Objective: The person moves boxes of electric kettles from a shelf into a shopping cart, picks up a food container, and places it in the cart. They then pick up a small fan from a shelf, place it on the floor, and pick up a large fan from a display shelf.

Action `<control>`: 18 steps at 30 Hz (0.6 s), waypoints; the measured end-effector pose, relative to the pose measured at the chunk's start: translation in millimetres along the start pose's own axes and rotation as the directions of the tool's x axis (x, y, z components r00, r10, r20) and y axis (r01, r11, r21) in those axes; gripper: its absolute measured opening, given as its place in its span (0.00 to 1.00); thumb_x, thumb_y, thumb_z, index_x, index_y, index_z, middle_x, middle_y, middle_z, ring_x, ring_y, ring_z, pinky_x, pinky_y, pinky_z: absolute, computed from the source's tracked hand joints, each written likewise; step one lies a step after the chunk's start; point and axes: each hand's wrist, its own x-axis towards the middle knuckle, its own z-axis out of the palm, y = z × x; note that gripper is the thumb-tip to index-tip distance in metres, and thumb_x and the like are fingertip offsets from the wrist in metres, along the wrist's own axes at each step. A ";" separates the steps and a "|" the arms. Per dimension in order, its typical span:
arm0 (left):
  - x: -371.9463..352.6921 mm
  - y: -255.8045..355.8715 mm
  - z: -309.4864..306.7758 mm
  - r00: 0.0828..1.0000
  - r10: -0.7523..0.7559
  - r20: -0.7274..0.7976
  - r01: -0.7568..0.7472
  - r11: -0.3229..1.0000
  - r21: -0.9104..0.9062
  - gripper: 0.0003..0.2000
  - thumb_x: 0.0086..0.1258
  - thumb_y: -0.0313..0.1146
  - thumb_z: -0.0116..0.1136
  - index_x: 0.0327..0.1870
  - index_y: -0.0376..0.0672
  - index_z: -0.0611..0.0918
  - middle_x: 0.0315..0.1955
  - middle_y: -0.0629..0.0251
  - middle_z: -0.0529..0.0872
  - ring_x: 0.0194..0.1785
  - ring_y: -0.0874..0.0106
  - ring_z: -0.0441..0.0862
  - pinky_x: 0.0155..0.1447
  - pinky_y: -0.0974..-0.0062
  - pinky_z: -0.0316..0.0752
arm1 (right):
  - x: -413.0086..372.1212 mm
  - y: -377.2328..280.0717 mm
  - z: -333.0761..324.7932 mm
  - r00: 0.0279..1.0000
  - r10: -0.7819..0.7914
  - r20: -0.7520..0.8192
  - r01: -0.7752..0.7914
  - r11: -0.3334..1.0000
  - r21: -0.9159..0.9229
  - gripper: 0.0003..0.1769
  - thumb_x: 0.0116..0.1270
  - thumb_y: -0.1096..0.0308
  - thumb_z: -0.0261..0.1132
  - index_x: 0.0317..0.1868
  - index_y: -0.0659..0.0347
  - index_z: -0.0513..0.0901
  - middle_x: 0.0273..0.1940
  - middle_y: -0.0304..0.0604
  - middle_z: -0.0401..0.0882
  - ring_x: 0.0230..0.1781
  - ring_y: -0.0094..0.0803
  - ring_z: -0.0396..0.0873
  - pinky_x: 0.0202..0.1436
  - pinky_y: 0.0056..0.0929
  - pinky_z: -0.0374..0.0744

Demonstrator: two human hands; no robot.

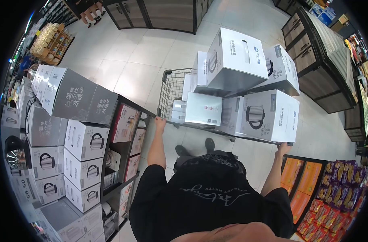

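A wire shopping cart (169, 89) stands crosswise in front of me, loaded with white and grey kettle boxes. My left hand (160, 122) is closed around the near left corner of its rim. At the near right corner, my right hand (284, 148) is closed on the cart's edge, partly hidden under a box. One large kettle box (237, 60) lies on top of the pile. Nearest my right hand is another kettle box (268, 115) with a kettle picture. A smaller silvery box (204, 109) sits toward the left end.
To my left, a shelf unit (139, 105) holds stacked kettle boxes (87, 141). Packaged snacks (333, 189) fill a rack at lower right. Dark wooden cabinets (167, 18) stand ahead, and a wooden counter (321, 64) is at right. Other people's legs (91, 14) show far left.
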 end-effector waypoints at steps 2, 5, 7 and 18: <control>2.1 5.2 0.5 0.998 -0.046 0.045 0.044 0.998 0.044 0.40 0.63 0.35 0.57 0.68 0.26 0.46 0.69 0.44 0.43 0.70 0.56 0.52 0.68 0.69 0.57 | 2.5 -2.3 0.0 0.998 0.060 0.031 -0.058 0.997 -0.044 0.14 0.66 0.65 0.60 0.48 0.63 0.72 0.33 0.42 0.78 0.24 0.25 0.77 0.21 0.24 0.78; 5.0 15.8 5.1 0.996 -0.069 0.049 0.066 0.996 0.067 0.40 0.64 0.36 0.57 0.68 0.26 0.45 0.69 0.42 0.42 0.69 0.55 0.53 0.68 0.68 0.58 | -1.1 -6.1 4.8 1.000 0.007 0.026 -0.007 1.000 -0.006 0.07 0.65 0.67 0.58 0.35 0.59 0.69 0.21 0.36 0.72 0.17 0.23 0.73 0.23 0.26 0.80; 11.4 17.9 3.9 0.996 -0.050 0.075 0.040 0.991 0.130 0.41 0.64 0.37 0.56 0.68 0.26 0.44 0.68 0.40 0.43 0.69 0.54 0.54 0.67 0.68 0.59 | -5.5 -10.1 7.3 1.000 -0.007 0.026 0.007 1.000 0.007 0.06 0.65 0.68 0.56 0.34 0.60 0.69 0.22 0.36 0.71 0.18 0.24 0.74 0.23 0.27 0.81; 46.8 29.0 22.1 0.995 0.002 0.096 -0.027 0.966 0.256 0.40 0.62 0.40 0.58 0.64 0.20 0.50 0.65 0.31 0.48 0.69 0.46 0.52 0.71 0.64 0.53 | -3.4 0.7 4.5 0.999 0.012 -0.048 -0.014 0.999 -0.040 0.07 0.61 0.75 0.50 0.40 0.64 0.67 0.23 0.37 0.66 0.19 0.23 0.68 0.27 0.36 0.86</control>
